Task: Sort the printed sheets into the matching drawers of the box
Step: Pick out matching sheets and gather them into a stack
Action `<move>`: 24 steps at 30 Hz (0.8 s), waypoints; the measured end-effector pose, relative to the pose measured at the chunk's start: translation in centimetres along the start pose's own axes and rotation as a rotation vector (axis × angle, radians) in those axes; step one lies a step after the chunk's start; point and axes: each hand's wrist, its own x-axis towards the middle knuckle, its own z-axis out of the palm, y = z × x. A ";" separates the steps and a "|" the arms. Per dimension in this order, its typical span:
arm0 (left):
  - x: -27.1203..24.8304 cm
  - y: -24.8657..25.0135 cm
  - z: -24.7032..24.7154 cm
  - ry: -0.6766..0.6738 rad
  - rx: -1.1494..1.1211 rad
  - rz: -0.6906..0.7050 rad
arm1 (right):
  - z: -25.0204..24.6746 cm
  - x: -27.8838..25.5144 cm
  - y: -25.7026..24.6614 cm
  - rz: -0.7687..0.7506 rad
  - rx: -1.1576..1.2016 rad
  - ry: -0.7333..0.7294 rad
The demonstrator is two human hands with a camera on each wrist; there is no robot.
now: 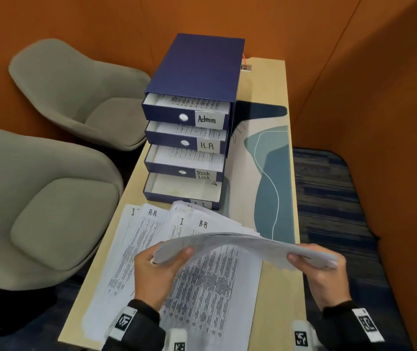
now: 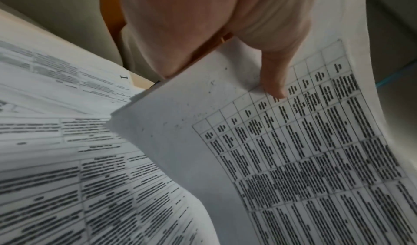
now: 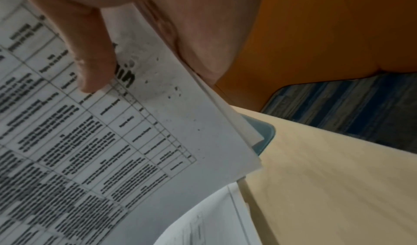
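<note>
**Above the counter, a lifted stack**

Nearest, at six o'clock, the left hand [image 1: 160, 272] and right hand [image 1: 321, 269] each grip one end of a stack of sheets [image 1: 240, 245] above fanned loose sheets [image 1: 136, 239] on the counter [image 1: 282, 300]. At twelve o'clock, the box [image 1: 197, 69] stands with four drawers pulled out.

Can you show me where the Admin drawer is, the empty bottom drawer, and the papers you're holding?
Admin drawer [image 1: 187, 117]: head view, its blue front.
Bottom drawer [image 1: 167, 196]: head view, its front wall.
Held papers [image 1: 240, 243]: head view, middle of the stack.
</note>
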 end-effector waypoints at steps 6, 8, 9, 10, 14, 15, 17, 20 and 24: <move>0.5 -2.2 0.4 -0.034 0.035 -0.099 | 1.2 -0.1 2.3 0.132 -0.005 0.075; 0.8 -2.1 0.4 -0.047 0.046 -0.080 | 1.1 0.3 2.3 0.185 0.020 0.144; 1.0 -2.1 0.2 -0.064 0.061 -0.070 | 1.1 0.5 2.2 0.196 0.040 0.148; 1.2 -2.1 0.2 -0.079 0.080 -0.073 | 1.1 0.5 2.1 0.193 0.048 0.122; 1.5 -3.0 0.8 -0.073 0.065 -0.197 | 2.5 0.6 2.1 0.257 -0.002 0.066; 1.7 -2.9 0.9 -0.061 0.071 -0.197 | 2.7 0.9 2.0 0.239 -0.019 0.057; 2.1 -2.3 0.7 -0.049 0.085 -0.173 | 2.4 1.5 1.6 0.199 -0.025 0.032; 2.7 -1.4 -0.1 -0.062 0.092 -0.200 | 1.3 2.3 1.0 0.194 -0.003 -0.005; 3.4 -0.8 -1.2 -0.150 0.049 -0.251 | 0.2 3.3 0.0 0.231 -0.024 -0.159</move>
